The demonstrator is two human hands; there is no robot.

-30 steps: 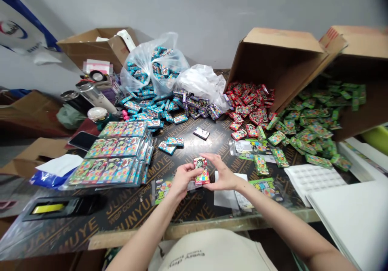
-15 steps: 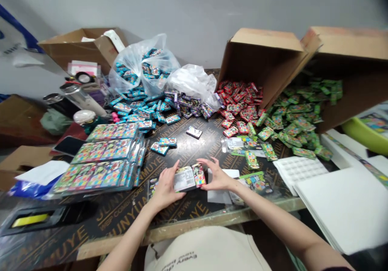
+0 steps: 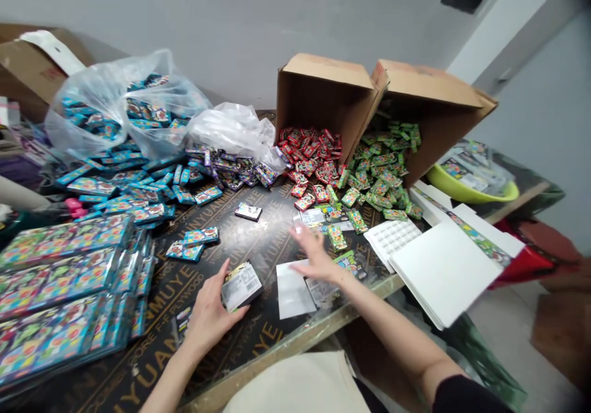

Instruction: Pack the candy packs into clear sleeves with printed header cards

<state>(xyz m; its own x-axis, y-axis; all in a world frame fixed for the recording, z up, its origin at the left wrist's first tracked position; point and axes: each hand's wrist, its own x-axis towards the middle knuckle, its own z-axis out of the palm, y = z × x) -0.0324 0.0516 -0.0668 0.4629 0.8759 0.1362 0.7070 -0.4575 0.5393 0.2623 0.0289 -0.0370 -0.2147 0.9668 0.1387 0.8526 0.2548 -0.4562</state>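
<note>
My left hand (image 3: 210,314) curls its thumb and fingers around a short block of small boxes (image 3: 242,285) that bears a grey printed label. This block rests low over the dark tabletop. To the right, my right hand (image 3: 316,256) is stretched out, open and slightly blurred, with nothing visible in it. Under and beside it lie a white sheet (image 3: 293,293) and a clear printed packet (image 3: 323,291). Just beyond its fingers are another printed packet (image 3: 325,216) and a loose green box (image 3: 337,238). A white-and-black box (image 3: 248,211) sits mid-table.
Red boxes (image 3: 318,145) and green boxes (image 3: 381,173) spill from two tipped cartons (image 3: 332,71). Blue boxes (image 3: 124,179) and purple boxes (image 3: 231,170) pile up beside plastic bags (image 3: 233,127). Packed sets (image 3: 60,290) are stacked left; white cards (image 3: 447,265) lie right.
My right hand has left the block of boxes and moved right and forward, its fingers spreading. My left hand still holds the block. The view has turned to the right.
</note>
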